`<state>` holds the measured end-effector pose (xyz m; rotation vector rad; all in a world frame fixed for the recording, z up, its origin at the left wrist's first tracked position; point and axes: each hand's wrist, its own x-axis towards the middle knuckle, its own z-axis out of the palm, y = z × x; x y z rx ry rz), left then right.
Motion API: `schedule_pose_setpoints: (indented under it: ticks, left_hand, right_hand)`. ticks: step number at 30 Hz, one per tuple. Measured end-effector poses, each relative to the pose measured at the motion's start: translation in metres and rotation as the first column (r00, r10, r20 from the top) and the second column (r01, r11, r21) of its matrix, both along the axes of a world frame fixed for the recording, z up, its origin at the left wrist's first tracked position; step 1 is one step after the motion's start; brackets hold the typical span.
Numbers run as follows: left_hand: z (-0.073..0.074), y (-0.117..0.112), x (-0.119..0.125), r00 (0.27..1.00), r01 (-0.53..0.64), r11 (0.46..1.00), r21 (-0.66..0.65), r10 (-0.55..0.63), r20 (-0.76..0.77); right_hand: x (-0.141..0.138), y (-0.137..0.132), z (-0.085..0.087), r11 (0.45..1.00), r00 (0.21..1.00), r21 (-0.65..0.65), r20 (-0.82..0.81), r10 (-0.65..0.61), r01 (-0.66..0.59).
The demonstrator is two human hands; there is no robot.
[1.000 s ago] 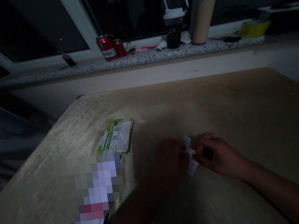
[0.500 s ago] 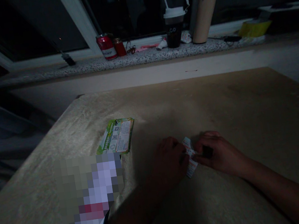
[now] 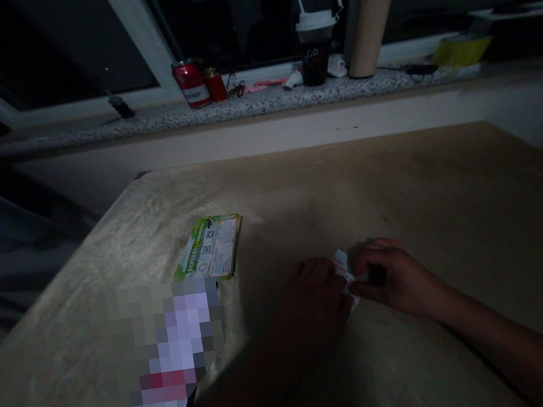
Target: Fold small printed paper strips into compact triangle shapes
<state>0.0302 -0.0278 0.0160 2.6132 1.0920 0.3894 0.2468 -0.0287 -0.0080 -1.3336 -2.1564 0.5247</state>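
Note:
In dim light, a small white printed paper slip (image 3: 344, 270) lies on the tan table (image 3: 400, 185) between my two hands. My left hand (image 3: 315, 302) rests on its left part, fingers curled and pressed on the paper. Pinching the slip's right edge is my right hand (image 3: 395, 273), fingers closed. Most of the slip is hidden under the hands.
A green printed card (image 3: 211, 247) lies on the table left of the hands, with a blurred-out flat item (image 3: 169, 359) nearer the front edge. The stone windowsill (image 3: 89, 128) behind holds a red can (image 3: 191, 83), a lidded cup with straw (image 3: 314, 46) and a cardboard tube (image 3: 370, 8).
My left hand has slid right and down over the slip, so less of the paper shows. The right hand stays nearly in place.

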Motion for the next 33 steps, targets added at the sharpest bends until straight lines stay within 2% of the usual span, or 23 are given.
schedule_pose_setpoints:
  ticks: [7, 16, 23, 29, 33]
  left_hand:
    - [0.004, -0.004, 0.001, 0.996, 0.036, 0.998, 0.050, -0.032, -0.086]
    - [-0.004, -0.005, 0.000, 0.995, 0.055, 0.994, 0.095, -0.046, -0.094]
    - [0.002, -0.011, -0.001, 0.983, 0.078, 0.991, 0.106, -0.059, -0.174]
    - [0.005, -0.016, -0.001, 0.973, 0.080, 0.995, 0.061, -0.064, -0.221]
    - [0.005, -0.021, -0.001, 0.968, 0.052, 0.999, 0.007, -0.049, -0.247]
  right_hand:
    - [-0.001, 0.001, -0.001, 0.999, 0.997, -0.040, -0.080, -0.012, 0.009]
    - [0.005, 0.009, -0.009, 0.988, 0.987, -0.019, -0.047, -0.152, 0.151]
    - [0.001, 0.001, -0.009, 0.988, 0.989, 0.070, 0.039, -0.144, 0.141]
    - [0.002, 0.001, -0.008, 0.998, 0.994, -0.009, -0.086, -0.064, 0.063]
    - [0.000, -0.002, -0.006, 0.998, 0.992, 0.006, -0.116, -0.057, 0.058]
